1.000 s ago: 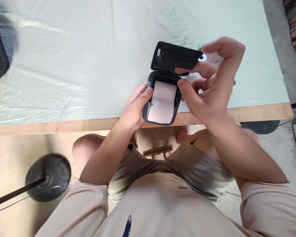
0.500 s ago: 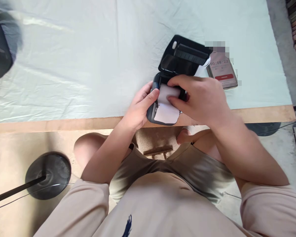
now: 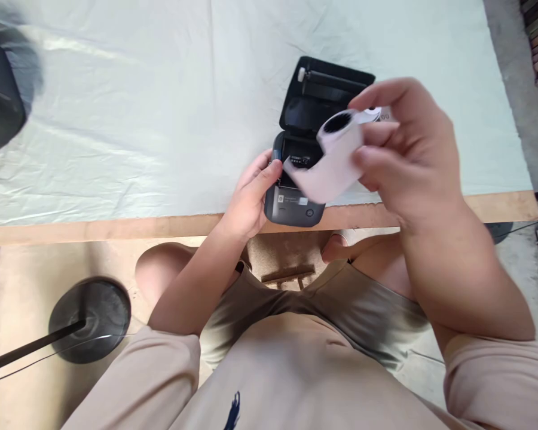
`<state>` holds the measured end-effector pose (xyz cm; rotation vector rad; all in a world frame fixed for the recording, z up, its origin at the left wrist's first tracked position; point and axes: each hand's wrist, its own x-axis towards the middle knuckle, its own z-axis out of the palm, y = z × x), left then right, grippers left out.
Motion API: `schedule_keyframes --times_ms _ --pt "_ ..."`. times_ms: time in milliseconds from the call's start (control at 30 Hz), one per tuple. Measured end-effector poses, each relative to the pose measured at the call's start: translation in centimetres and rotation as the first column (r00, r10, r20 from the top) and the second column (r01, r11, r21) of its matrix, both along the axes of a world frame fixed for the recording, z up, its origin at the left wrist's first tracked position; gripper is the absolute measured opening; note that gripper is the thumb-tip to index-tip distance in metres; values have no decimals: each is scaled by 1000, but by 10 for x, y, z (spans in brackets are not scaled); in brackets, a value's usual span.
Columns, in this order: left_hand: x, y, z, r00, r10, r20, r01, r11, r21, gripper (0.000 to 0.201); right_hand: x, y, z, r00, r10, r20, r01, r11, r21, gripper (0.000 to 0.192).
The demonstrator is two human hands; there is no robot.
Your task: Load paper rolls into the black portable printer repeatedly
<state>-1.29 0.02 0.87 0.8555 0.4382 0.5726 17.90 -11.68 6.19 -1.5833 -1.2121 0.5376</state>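
Lifting a white paper roll (image 3: 336,156) clear of the small dark printer (image 3: 296,200), the right hand (image 3: 403,155) pinches it in a closed grip just above the open bay. The left hand (image 3: 251,200) clasps the printer's body at 9 o'clock, at the counter (image 3: 116,227) edge. Any next move would need that steadying hold kept. A pale sheet (image 3: 138,107) covers the counter; a round stand base (image 3: 89,319) sits on the floor at 7 o'clock.

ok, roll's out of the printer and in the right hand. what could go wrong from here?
1. The paper roll has a loose tail hanging; it may unwind further in the right hand.
2. The printer sits at the table edge, steadied only by the left hand; a nudge could tip it off.
3. The open lid could get knocked.
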Motion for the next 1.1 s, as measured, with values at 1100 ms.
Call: schedule_keyframes --times_ms 1100 --pt "7 12 -10 989 136 -49 -135 991 14 44 60 52 -82 696 -446 562 556 831 -30 54"
